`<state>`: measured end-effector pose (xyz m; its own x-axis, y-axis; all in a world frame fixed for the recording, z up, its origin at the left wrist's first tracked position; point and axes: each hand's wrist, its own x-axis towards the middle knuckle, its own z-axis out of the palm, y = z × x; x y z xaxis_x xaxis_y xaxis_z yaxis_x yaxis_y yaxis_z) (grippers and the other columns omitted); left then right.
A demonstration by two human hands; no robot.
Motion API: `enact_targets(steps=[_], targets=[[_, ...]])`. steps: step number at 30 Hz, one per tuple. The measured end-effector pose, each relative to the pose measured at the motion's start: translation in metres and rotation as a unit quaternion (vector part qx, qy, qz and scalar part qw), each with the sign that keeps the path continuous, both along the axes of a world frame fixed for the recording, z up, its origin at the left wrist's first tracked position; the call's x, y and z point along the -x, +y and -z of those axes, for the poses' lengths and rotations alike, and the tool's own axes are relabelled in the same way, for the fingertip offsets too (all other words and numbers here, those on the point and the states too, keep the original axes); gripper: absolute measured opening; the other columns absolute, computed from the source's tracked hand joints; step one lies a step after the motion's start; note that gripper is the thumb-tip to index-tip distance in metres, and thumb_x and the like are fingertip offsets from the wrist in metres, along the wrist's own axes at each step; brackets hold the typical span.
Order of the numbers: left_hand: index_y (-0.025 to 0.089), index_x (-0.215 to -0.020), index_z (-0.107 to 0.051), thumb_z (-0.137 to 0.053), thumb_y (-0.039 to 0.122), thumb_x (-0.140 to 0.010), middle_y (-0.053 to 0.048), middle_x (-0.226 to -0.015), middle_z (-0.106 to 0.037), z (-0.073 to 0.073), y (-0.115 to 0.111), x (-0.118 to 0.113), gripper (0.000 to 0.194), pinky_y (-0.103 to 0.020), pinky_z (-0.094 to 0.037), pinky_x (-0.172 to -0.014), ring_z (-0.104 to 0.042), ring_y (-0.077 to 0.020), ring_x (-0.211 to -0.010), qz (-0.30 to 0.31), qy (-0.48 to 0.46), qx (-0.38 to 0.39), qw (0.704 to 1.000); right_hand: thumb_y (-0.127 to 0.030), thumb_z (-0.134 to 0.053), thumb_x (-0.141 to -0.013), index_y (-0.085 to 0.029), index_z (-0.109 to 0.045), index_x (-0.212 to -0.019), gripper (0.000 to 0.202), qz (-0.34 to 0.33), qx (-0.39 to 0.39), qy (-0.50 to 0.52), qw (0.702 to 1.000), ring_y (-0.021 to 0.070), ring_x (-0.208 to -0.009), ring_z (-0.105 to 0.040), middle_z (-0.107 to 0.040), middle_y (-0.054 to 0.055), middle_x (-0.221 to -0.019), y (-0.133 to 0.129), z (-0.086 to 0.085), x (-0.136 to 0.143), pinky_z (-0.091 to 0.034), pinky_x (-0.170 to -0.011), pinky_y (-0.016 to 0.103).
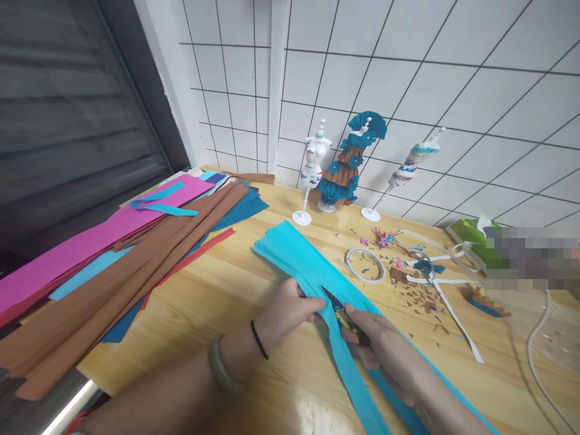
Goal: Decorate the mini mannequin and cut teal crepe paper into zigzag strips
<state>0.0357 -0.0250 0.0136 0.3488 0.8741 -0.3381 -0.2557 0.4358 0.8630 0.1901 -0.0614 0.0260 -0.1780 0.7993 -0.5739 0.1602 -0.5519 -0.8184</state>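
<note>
A long sheet of turquoise crepe paper [290,248] stretches from the middle of the table toward its near right edge. My left hand [296,305] pinches the paper at its near edge. In my right hand [374,335] is a pair of scissors [347,323] with dark handles, yellow inside the loops. Their blades lie at the paper, just right of my left fingers. A narrow strip [351,374], partly cut away from the sheet, hangs toward me below the scissors. My right hand and forearm cover part of the sheet.
Pink [118,226] and brown crepe paper [181,260] lie piled at left. Behind stand a white mannequin [314,160], one in a teal and brown paper dress [347,166], and another mannequin [408,169] at right. A tape roll [365,266], paper scraps [417,296] and a cable [532,350] are at right.
</note>
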Motion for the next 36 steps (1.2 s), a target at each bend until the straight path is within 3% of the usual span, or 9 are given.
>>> enact_targets(steps=[10, 25, 36], targets=[[0.011, -0.073, -0.060, -0.065, 0.019, -0.057, -0.005, -0.072, -0.062, 0.006, 0.001, 0.000, 0.018, -0.028, -0.050, -0.060, -0.057, -0.0134, -0.063, 0.008, 0.014, -0.012, 1.000, -0.062, -0.045, -0.077, -0.020, -0.038, -0.053, 0.050, 0.022, -0.006, -0.006, 1.000, 0.0063, -0.041, -0.016, -0.026, -0.008, -0.041, -0.005, 0.007, 0.001, -0.009, -0.043, 0.026], [0.011, -0.075, -0.062, -0.067, 0.023, -0.054, -0.007, -0.075, -0.065, 0.010, 0.002, 0.001, 0.025, -0.031, -0.049, -0.061, -0.059, -0.0176, -0.066, 0.009, 0.017, -0.023, 1.000, -0.065, -0.047, -0.074, -0.020, -0.036, -0.052, 0.051, 0.030, 0.000, -0.022, 0.999, 0.0055, -0.040, -0.016, -0.025, -0.009, -0.040, -0.004, 0.005, 0.002, -0.010, -0.042, 0.024], [0.012, -0.069, -0.060, -0.066, 0.021, -0.057, -0.003, -0.067, -0.062, 0.012, 0.003, 0.000, 0.016, -0.026, -0.045, -0.056, -0.055, -0.0136, -0.060, 0.006, 0.025, -0.041, 0.999, -0.062, -0.047, -0.075, -0.021, -0.036, -0.052, 0.049, 0.041, 0.002, -0.024, 0.999, 0.0057, -0.039, -0.015, -0.024, -0.010, -0.040, -0.004, 0.005, 0.003, -0.010, -0.042, 0.024]])
